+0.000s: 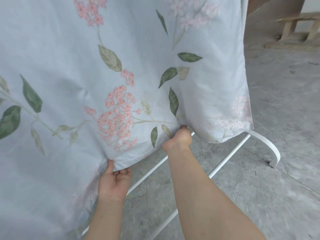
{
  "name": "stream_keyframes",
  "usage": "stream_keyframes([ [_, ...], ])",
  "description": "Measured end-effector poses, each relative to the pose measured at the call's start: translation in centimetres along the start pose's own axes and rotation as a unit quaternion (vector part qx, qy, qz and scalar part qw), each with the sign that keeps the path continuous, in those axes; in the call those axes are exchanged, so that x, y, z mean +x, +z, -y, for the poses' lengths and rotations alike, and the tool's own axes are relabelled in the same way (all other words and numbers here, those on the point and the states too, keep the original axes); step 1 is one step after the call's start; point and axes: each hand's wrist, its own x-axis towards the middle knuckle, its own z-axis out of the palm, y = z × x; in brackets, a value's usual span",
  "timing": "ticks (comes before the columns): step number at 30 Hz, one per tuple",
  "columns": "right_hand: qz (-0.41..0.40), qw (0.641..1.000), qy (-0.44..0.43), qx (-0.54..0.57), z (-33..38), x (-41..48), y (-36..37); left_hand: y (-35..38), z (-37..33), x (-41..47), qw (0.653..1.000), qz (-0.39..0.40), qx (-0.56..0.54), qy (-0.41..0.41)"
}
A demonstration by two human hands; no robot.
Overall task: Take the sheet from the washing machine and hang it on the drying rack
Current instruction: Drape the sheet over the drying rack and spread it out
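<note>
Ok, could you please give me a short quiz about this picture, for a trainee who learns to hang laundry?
1. True or false: the left hand and the right hand both hold the lower edge of the sheet.
2. What is printed on the sheet? A) stripes B) pink flowers and green leaves C) blue dots
3. Fill in: the rack under the sheet is ___ in colour.
Key: 1 true; 2 B; 3 white.
</note>
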Motion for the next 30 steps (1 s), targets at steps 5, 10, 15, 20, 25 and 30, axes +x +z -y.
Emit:
stream_keyframes([
  [5,-0.113,0.993,-0.003,-0.019,0.2,-0.8,-0.4,-0.4,-1.5,-0.5,0.999,-0.032,-0.017,-0.019],
  [10,-0.15,0.988,-0.021,-0.031,2.1,-1.0,-1.1,-3.8,-4.6,-2.6,0.998,0.028,-0.058,-0.005],
  [15,-0.164,0.952,-0.115,-0.233,-1.0,-4.1,-1.0,-7.2,-9.4,-4.5,0.983,0.093,-0.159,0.004],
  [20,-0.053,0.974,-0.047,-0.215,-11.0,-8.1,-1.1,-8.9,-10.5,-3.7,0.924,0.189,-0.284,-0.174],
  [25,-0.063,0.982,0.035,-0.177,-15.6,-8.8,-1.1,-7.8,-11.5,-4.5,0.978,0.135,-0.161,0.009],
  [30,-0.017,0.985,0.052,-0.164,-14.9,-8.4,0.2,-8.5,-10.8,-5.1,0.999,0.039,-0.014,0.008],
])
